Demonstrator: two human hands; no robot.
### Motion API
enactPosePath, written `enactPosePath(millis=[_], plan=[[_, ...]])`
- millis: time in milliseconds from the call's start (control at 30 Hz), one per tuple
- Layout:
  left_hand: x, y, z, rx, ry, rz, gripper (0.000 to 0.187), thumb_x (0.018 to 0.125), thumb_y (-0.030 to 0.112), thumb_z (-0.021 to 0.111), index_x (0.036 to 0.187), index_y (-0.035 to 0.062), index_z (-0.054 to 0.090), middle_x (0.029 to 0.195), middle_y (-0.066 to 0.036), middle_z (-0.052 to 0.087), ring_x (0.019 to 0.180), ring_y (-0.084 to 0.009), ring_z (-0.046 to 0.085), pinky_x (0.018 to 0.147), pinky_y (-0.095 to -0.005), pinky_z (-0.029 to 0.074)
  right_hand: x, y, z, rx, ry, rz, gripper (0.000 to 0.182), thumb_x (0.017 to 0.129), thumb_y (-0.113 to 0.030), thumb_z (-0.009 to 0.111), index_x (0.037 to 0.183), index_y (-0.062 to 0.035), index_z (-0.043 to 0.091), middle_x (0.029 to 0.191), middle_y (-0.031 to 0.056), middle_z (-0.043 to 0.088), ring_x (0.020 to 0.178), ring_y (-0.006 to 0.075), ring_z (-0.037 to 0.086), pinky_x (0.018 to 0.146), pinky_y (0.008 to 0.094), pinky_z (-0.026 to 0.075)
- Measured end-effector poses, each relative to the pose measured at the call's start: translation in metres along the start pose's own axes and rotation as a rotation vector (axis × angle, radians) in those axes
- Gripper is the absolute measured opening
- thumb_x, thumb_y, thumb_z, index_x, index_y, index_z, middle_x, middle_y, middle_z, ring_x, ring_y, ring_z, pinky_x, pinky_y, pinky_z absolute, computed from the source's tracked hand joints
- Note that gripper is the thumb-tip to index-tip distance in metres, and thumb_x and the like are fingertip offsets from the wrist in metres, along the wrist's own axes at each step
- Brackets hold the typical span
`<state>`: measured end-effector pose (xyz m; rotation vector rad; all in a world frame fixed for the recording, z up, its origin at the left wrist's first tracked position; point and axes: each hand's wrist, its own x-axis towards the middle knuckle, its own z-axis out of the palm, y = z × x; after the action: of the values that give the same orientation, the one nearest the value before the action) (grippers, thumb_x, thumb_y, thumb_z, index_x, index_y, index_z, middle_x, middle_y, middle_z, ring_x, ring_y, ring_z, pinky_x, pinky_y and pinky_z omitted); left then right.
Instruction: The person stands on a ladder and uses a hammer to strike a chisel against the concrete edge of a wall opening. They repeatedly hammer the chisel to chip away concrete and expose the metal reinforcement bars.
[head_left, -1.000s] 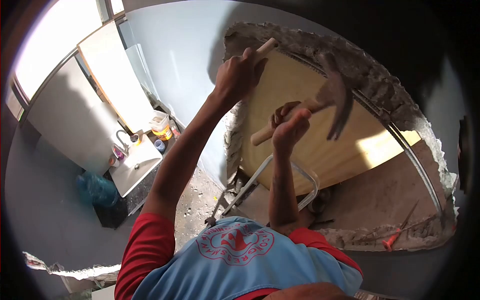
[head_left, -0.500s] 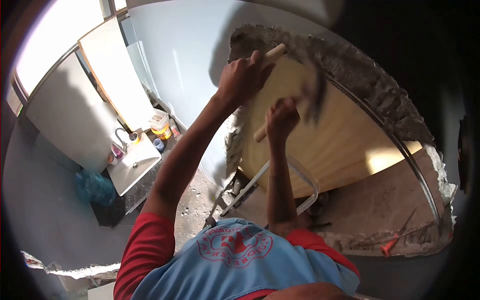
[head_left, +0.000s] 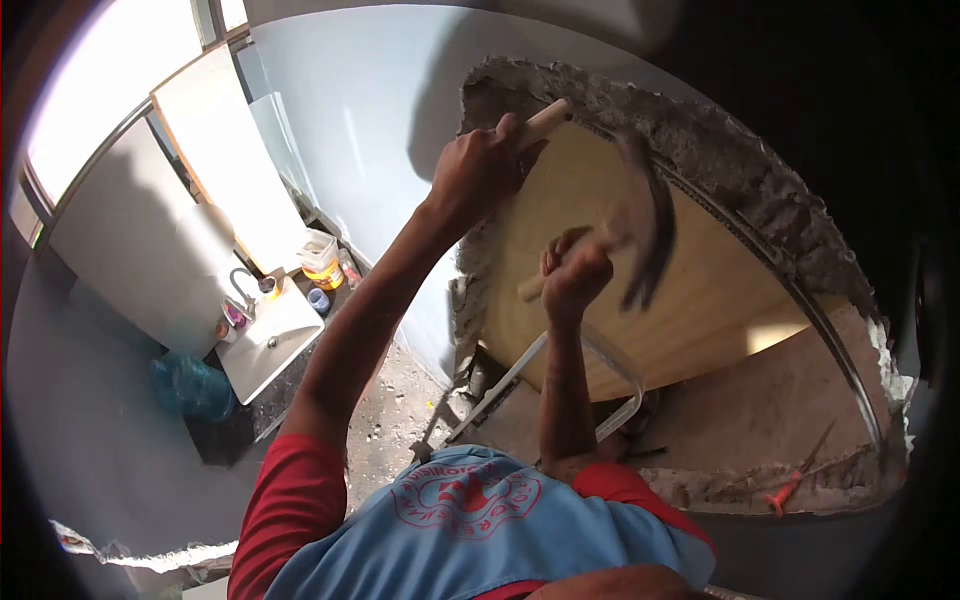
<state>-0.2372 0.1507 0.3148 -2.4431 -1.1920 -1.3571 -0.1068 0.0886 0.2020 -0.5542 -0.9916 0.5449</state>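
Observation:
My left hand (head_left: 478, 170) is closed round a short pale wooden rod (head_left: 546, 122) at the upper left edge of the wall opening. The rod's far end points up and right, close to the rough broken border. Lower and to the right, my right hand (head_left: 580, 272) grips a hammer by its light wooden handle (head_left: 532, 290). The dark, curved hammer head (head_left: 655, 235) is blurred by motion and stands out to the right of that hand. Behind both hands a yellowish wooden panel (head_left: 700, 280) fills much of the opening.
A metal strip (head_left: 800, 290) runs along the opening's broken edge (head_left: 760, 165). An orange-handled screwdriver (head_left: 780, 500) lies on the lower ledge. A white-framed ladder or stand (head_left: 500, 382) is below my hands. At left are a sink (head_left: 280, 335), a tub (head_left: 322, 262) and a blue water jug (head_left: 192, 385).
My right hand has moved slightly right and down with the hammer, its head swinging lower. The left hand keeps the rod in nearly the same place.

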Motion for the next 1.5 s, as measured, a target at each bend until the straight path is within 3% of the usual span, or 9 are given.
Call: enactPosePath(millis=[133,233,367,433,467,567,900,1433,1500], plan=[[0.002,-0.008,0.006,-0.029,-0.002,0.007,0.036,0.092,0.039,0.059,0.097,0.0045,0.051,0.068,-0.022,0.065,0.064,-0.0407,0.066,0.053,-0.0491,0.052,0.009,0.060,-0.012,-0.465,0.044,-0.245,0.062,0.089,-0.064,0.052,0.076,-0.0049,0.042,0.060,0.0035,0.042,0.047,0.0105,0.041,0.039,0.0243,0.030],[0.004,0.001,0.000,-0.044,0.013,0.010,0.037,0.092,0.040,0.058,0.096,0.0040,0.051,0.067,-0.021,0.064,0.063,-0.0404,0.066,0.053,-0.0486,0.052,0.021,0.000,0.008,-0.192,-0.020,0.278,0.061,0.090,-0.063,0.052,0.078,-0.0037,0.044,0.061,0.0041,0.043,0.047,0.0113,0.040,0.040,0.0248,0.031],[0.004,-0.002,0.005,0.019,-0.008,-0.006,0.038,0.093,0.041,0.057,0.095,0.0035,0.051,0.067,-0.020,0.065,0.064,-0.0397,0.066,0.055,-0.0484,0.052,0.002,0.020,-0.001,0.107,-0.025,-0.043,0.054,0.095,-0.054,0.050,0.076,-0.0042,0.042,0.065,0.0052,0.047,0.048,0.0095,0.041,0.040,0.0242,0.030],[0.002,-0.005,0.010,0.051,0.021,0.026,0.038,0.093,0.041,0.057,0.097,0.0030,0.052,0.067,-0.019,0.065,0.064,-0.0385,0.067,0.056,-0.0474,0.053,0.014,0.101,-0.023,-0.805,0.134,-0.562,0.054,0.097,-0.053,0.046,0.072,-0.0053,0.041,0.061,0.0037,0.045,0.047,0.0091,0.040,0.040,0.0244,0.030],[0.000,-0.002,0.011,0.042,0.012,0.020,0.038,0.093,0.041,0.057,0.097,0.0030,0.052,0.067,-0.019,0.065,0.064,-0.0385,0.067,0.056,-0.0474,0.053,0.018,0.025,0.010,-0.302,-0.048,0.168,0.056,0.098,-0.054,0.043,0.069,-0.0062,0.041,0.057,0.0019,0.042,0.046,0.0101,0.041,0.039,0.0253,0.031],[0.003,0.011,0.001,0.067,0.008,-0.004,0.036,0.093,0.040,0.056,0.096,0.0036,0.052,0.069,-0.018,0.066,0.065,-0.0366,0.068,0.057,-0.0468,0.054,0.009,-0.023,0.012,-0.210,-0.023,0.243,0.055,0.098,-0.046,0.049,0.062,-0.0058,0.041,0.054,0.0028,0.043,0.045,0.0108,0.046,0.039,0.0274,0.035],[-0.025,0.066,-0.003,0.054,0.090,-0.122,0.033,0.092,0.037,0.058,0.090,0.0038,0.054,0.068,-0.016,0.066,0.060,-0.0351,0.066,0.052,-0.0468,0.052,-0.034,-0.065,-0.010,-0.098,0.080,0.117,0.078,0.080,-0.083,0.042,0.073,-0.0045,0.040,0.059,0.0017,0.038,0.046,0.0117,0.041,0.042,0.0252,0.033],[0.000,0.034,-0.003,-0.106,0.058,-0.049,0.039,0.093,0.038,0.056,0.091,-0.0015,0.061,0.066,-0.021,0.066,0.060,-0.0376,0.067,0.054,-0.0471,0.054,0.002,-0.048,-0.011,-0.132,-0.013,-0.111,0.067,0.093,-0.067,0.041,0.072,-0.0025,0.043,0.053,0.0045,0.041,0.043,0.0127,0.043,0.040,0.0279,0.032],[0.002,0.027,-0.002,-0.123,0.048,-0.038,0.040,0.093,0.038,0.056,0.092,-0.0018,0.062,0.067,-0.021,0.066,0.061,-0.0380,0.067,0.055,-0.0474,0.054,0.024,0.001,-0.024,-0.500,-0.061,-0.170,0.057,0.097,-0.054,0.043,0.074,-0.0022,0.043,0.053,0.0077,0.039,0.046,0.0149,0.044,0.041,0.0322,0.033]])
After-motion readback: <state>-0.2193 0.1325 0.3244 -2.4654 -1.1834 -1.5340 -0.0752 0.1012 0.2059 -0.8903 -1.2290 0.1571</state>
